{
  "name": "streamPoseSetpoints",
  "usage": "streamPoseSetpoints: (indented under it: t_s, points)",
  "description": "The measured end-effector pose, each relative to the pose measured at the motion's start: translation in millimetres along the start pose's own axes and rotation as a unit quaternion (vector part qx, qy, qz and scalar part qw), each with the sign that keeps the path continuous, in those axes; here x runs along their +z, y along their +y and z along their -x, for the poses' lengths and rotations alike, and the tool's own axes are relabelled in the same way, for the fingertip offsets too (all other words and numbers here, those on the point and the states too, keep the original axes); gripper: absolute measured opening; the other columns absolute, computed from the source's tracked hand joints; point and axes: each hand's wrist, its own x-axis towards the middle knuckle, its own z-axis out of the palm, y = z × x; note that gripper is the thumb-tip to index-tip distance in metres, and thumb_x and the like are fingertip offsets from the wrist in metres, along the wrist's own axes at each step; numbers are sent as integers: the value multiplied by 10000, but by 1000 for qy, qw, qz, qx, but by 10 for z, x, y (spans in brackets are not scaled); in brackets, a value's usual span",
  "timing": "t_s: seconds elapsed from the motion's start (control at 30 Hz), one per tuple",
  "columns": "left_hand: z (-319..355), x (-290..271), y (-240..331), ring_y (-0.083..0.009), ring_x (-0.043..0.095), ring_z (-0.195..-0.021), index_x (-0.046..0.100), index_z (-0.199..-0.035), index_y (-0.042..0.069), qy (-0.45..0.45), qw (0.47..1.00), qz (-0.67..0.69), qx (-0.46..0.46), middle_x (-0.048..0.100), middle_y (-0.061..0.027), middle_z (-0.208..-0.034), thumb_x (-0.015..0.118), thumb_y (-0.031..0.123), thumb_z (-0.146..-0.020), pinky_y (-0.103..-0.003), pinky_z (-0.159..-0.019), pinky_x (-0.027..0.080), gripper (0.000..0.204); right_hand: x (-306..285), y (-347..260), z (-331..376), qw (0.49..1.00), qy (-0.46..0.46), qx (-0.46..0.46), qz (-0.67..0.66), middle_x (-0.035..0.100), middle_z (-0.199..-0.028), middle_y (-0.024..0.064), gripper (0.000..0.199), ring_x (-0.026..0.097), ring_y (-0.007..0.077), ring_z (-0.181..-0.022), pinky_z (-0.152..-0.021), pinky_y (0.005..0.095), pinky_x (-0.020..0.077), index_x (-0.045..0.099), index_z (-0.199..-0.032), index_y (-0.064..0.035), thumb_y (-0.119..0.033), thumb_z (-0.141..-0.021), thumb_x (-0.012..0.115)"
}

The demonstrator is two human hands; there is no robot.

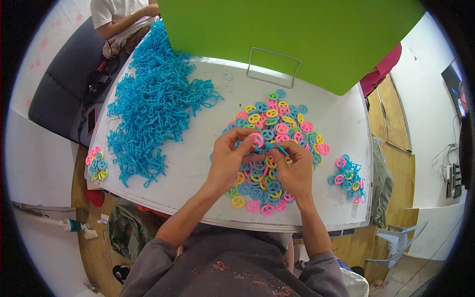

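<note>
Both my hands are over a heap of small plastic wheels (267, 186) in pink, blue, yellow and green. In my left hand (231, 153) a pink wheel (257, 140) is pinched between thumb and fingers. My right hand (295, 168) grips a thin blue plastic frame (280, 148) by its end. The frame reaches across to the pink wheel; whether the two are joined I cannot tell, as my fingers cover that spot.
A big pile of blue plastic frames (153, 99) covers the white table's (198, 198) left side. Frames with wheels (348, 179) lie at the right, a few wheels (96, 163) at the left edge. A green board (292, 39) and wire stand (273, 68) stand behind. Another person (121, 22) sits far left.
</note>
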Motion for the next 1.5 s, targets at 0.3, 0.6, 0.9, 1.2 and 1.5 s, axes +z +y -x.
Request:
streamPoseSetpoints:
  t_s: [0.3, 0.6, 0.9, 1.2, 1.5]
  points:
    - [36, 64, -103, -177, 630, -882, 553, -971, -58, -6, 996, -49, 75, 603, -128, -995, 520, -46, -895, -321, -754, 592, 84, -31, 84, -31, 1000, -8, -8, -24, 649, -807, 59, 109, 628, 113, -743, -631, 229, 492, 632, -937, 51, 23, -833, 616]
    - [59, 111, -99, -174, 629, -887, 565, -941, -35, -9, 994, -53, 96, 605, -113, -979, 519, -71, -886, -315, -745, 585, 80, -117, 88, -68, 986, -49, 57, -152, 668, -786, 73, 127, 612, 94, -694, -593, 216, 475, 627, -967, 28, -47, -866, 614]
    - [75, 148, -81, -170, 620, -873, 574, -945, -36, 34, 953, -218, 207, 568, -102, -928, 482, -127, -862, -275, -764, 539, 153, 63, 69, 19, 996, 51, 8, -78, 665, -799, 65, 117, 635, 101, -716, -617, 217, 489, 622, -962, 33, -43, -873, 615]
    - [66, 128, -96, -158, 609, -829, 596, -928, -31, 32, 950, -214, 226, 506, -80, -900, 465, -133, -860, -262, -741, 528, 180, 41, 40, 6, 987, 22, 61, -148, 661, -813, 71, 132, 639, 108, -726, -637, 222, 498, 614, -963, 54, -41, -872, 617]
    - [19, -8, -71, -157, 605, -873, 588, -973, -26, -29, 964, -189, 182, 561, -98, -987, 466, -114, -873, -276, -785, 532, 180, 27, 202, -28, 985, 76, -137, 67, 650, -830, 67, 119, 633, 120, -768, -658, 230, 495, 614, -943, 37, 41, -824, 625]
